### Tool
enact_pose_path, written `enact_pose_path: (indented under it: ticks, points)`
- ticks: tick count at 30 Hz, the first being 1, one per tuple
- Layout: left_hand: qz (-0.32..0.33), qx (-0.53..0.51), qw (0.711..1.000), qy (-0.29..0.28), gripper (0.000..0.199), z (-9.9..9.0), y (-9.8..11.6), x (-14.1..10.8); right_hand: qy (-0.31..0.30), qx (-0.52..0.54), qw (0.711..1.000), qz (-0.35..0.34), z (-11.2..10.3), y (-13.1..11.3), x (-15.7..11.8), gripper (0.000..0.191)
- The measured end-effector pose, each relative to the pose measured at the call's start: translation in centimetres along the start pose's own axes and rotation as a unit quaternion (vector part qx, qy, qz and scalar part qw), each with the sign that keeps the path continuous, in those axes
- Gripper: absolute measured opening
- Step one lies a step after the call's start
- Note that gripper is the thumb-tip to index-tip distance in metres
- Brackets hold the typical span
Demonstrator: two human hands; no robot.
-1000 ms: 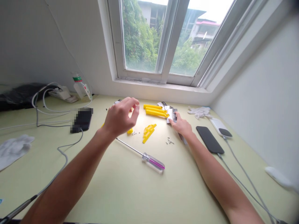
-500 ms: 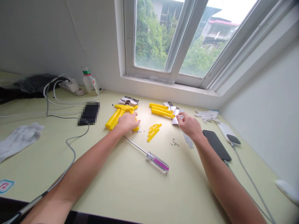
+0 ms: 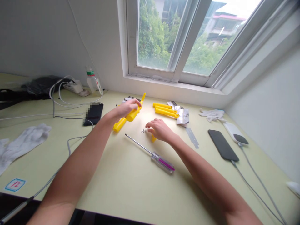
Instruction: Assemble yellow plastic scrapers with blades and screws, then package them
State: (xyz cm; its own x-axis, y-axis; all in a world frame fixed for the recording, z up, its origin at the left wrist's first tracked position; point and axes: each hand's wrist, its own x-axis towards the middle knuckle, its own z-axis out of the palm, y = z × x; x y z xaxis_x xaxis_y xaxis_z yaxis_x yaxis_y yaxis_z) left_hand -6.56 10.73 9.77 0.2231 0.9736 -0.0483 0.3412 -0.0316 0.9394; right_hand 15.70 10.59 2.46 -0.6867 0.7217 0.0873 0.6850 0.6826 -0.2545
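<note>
My left hand (image 3: 127,107) is shut on a yellow plastic scraper handle (image 3: 132,115), which is tilted, with its ends showing on either side of my fingers. My right hand (image 3: 159,129) hangs low with curled fingers, close to a small cluster of metal nuts (image 3: 143,131). Its palm covers most of a flat yellow plastic part (image 3: 153,138). A screwdriver with a clear and purple handle (image 3: 161,162) lies just below my right hand. Beyond it sit several yellow plastic bars (image 3: 165,110) beside a silver packet (image 3: 182,116).
A black phone (image 3: 222,145) and white charger (image 3: 234,132) lie to the right, and another dark phone (image 3: 93,114) lies left. White gloves (image 3: 23,143) and grey cables spread across the light green table (image 3: 117,187). A bottle (image 3: 93,82) and power strip (image 3: 75,86) stand at the back.
My left hand has lifted the yellow handle off the table and turned it upright-tilted. My right hand has moved left from the packet to above the flat yellow part.
</note>
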Motion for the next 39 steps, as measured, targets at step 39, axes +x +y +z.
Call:
enact_pose_path:
  ticks: [39]
  points:
    - [0.073,-0.345,0.928,0.118,0.036,5.2,-6.2,-5.7,-0.076,0.05,0.95,0.298,-8.9,11.7,-12.8,0.032]
